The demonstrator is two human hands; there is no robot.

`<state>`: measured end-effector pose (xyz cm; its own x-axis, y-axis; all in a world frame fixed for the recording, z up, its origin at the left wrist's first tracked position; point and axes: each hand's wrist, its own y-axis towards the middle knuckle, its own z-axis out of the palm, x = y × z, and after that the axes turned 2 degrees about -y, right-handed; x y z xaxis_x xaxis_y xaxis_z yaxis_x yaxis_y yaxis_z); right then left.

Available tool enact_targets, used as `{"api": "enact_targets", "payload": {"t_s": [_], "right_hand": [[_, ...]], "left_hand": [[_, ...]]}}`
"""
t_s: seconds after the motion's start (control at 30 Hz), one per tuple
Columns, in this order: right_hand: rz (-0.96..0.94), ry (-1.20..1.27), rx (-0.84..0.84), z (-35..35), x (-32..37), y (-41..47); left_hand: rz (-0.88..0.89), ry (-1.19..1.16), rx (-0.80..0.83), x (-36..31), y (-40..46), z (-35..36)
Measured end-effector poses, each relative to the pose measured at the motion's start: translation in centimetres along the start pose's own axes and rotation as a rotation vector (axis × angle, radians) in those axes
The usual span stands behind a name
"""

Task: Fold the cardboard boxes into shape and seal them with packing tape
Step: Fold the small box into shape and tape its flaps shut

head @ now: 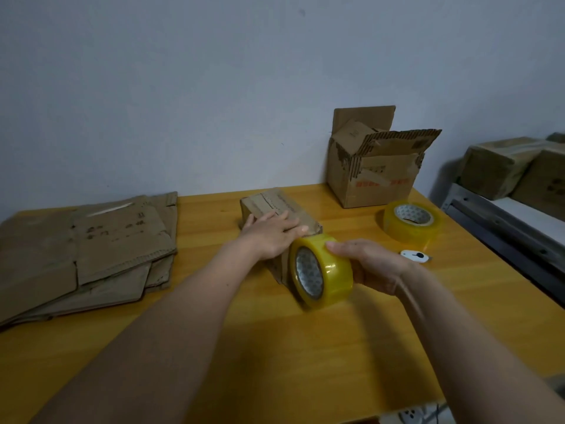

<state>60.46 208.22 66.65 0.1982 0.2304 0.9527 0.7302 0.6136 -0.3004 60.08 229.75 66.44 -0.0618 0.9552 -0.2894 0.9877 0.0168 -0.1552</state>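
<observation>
A small folded cardboard box [275,203] lies in the middle of the wooden table [214,347]. My left hand [272,234] presses flat on its top with straight fingers. My right hand [370,264] grips a yellow roll of packing tape [324,270], held on edge against the box's near end. A stack of flattened cardboard boxes [91,255] lies at the left. The near end of the small box is hidden behind the roll.
An open, torn cardboard box [373,175] stands at the back right against the wall. A second tape roll [412,221] lies flat near it, with a small white cutter [415,256] just in front. Taped boxes [513,169] sit on a metal shelf at the far right.
</observation>
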Motion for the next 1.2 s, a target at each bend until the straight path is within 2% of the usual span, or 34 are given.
{"api": "enact_targets", "payload": {"t_s": [0.17,0.33,0.53,0.6,0.63,0.7,0.77,0.8,0.9,1.0,1.1,1.2], "right_hand": [[0.098,0.017,0.136,-0.3,0.2,-0.5],[0.21,0.078,0.176,-0.4,-0.7,-1.2],[0.203,0.136,0.157,0.1,-1.9,-1.4],[0.2,0.02,0.083,-0.5,-1.8,-1.3],[0.193,-0.06,-0.014,-0.9,-1.9,-1.0],[0.174,-0.261,-0.312,-2.2,-2.5,0.1],[0.168,-0.656,-0.589,-4.3,-3.6,1.3],[0.205,-0.833,-0.645,-5.3,-4.3,1.6],[0.351,-1.072,-0.64,-7.9,-6.3,2.0],[0.409,-1.096,-0.611,-9.3,-7.6,2.0],[0.341,-1.259,-0.644,-9.9,-8.0,2.0],[0.285,-1.411,-0.577,-9.2,-7.2,2.0]], "left_hand": [[0.047,0.035,0.041,-0.1,0.7,0.0],[0.076,0.056,0.055,-1.1,1.4,0.1],[0.063,0.109,-0.073,-2.0,1.0,1.3],[0.062,0.134,-0.168,-2.1,0.7,1.9],[0.065,0.13,-0.209,-2.1,0.6,2.1],[0.074,0.101,-0.242,-2.0,0.5,2.5],[0.075,0.073,-0.226,-2.0,0.3,2.5],[0.072,0.057,-0.218,-2.0,0.2,2.4],[0.057,0.009,-0.233,-1.9,-0.1,2.5],[0.048,-0.041,-0.28,-2.0,-0.3,2.7],[0.042,-0.071,-0.327,-2.0,-0.4,2.8],[0.027,-0.071,-0.351,-1.8,-0.3,3.1]]}}
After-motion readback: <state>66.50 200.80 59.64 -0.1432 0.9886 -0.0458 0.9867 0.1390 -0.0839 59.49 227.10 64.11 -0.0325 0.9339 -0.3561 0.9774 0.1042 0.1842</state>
